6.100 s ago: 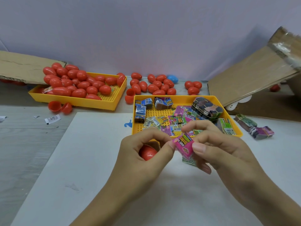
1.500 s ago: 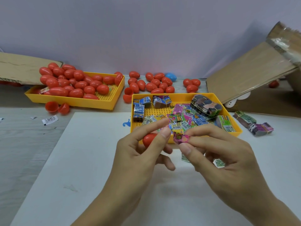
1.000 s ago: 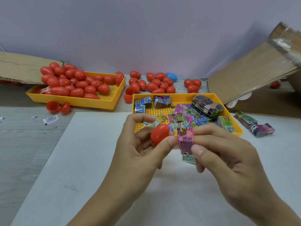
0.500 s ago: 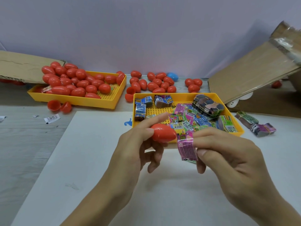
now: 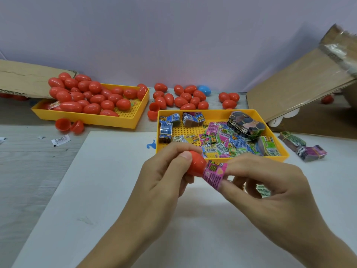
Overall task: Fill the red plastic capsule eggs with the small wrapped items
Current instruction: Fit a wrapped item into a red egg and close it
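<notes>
The left hand (image 5: 164, 176) grips a red egg half (image 5: 196, 165), thumb on top and fingers curled beneath, its open mouth turned toward the right hand (image 5: 260, 182). The right hand pinches a pink packet (image 5: 213, 176), rolled into a short tube, with fingertips above and thumb below; the packet's near end touches the egg's mouth, or has just entered it, and I cannot tell which. Both are held just in front of the near tray (image 5: 222, 113), over the white board (image 5: 108, 190). The egg half looks light, smooth and fairly stiff, so it could slip or spin under a loose pinch; a hold round its closed, rounded end seems safest, keeping the rim free. The packet looks like thin, soft paper or foil that will spring open, so it likely needs holding tight near the end going in and pushing from behind. The near tray holds many more loose packets (image 5: 222, 144) and banded bundles (image 5: 245, 125). Left of it, the far tray (image 5: 92, 118) is heaped with closed eggs (image 5: 87, 95); more eggs (image 5: 185, 97) lie behind the near tray, a blue one (image 5: 204, 89) among them. Two open halves (image 5: 69, 125) rest before the far tray, and cardboard (image 5: 301, 84) leans to the near tray's right.
</notes>
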Available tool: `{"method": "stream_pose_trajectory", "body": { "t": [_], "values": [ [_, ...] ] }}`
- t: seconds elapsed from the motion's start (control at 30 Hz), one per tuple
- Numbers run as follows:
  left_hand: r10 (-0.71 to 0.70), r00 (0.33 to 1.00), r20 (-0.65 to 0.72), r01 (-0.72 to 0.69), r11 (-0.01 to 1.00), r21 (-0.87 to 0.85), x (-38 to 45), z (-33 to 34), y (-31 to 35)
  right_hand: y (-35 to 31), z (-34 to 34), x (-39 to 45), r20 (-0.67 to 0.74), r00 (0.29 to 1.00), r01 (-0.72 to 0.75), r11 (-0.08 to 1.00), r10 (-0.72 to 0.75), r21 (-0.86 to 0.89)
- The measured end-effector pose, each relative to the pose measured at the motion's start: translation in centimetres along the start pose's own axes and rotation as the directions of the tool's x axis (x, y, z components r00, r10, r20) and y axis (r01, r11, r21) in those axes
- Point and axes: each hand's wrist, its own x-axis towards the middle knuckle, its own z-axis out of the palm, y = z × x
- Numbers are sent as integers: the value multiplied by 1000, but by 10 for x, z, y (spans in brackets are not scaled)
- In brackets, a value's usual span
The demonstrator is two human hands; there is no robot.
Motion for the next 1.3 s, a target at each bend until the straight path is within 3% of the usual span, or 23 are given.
{"method": "stream_pose_trajectory", "body": {
  "t": [0.2, 0.37, 0.63, 0.9, 1.13, 1.3],
  "values": [
    [85, 996, 10, -85, 989, 122, 0, 0, -4, -1, -1, 0, -7, 1000, 27, 1000, -27, -2],
    [66, 998, 22, -69, 981, 180, 0, -2, -8, 0, -2, 1, 26, 999, 30, 999, -29, -17],
    [59, 998, 11, -60, 973, 222, -2, -2, -6, 1, -2, 0, 91, 996, 32, 990, -19, -135],
    [41, 999, 23, -45, 978, 205, -1, -3, -7, 0, -2, 0, 118, 993, 32, 990, -16, -134],
    [51, 993, 111, -77, 966, 248, 0, -6, -8, 1, -5, 2, 141, 989, -41, 995, 53, -88],
    [93, 994, 66, -106, 966, 237, 1, -4, -10, 1, -4, 2, 84, 984, -166, 979, 157, 118]
  ]
}}
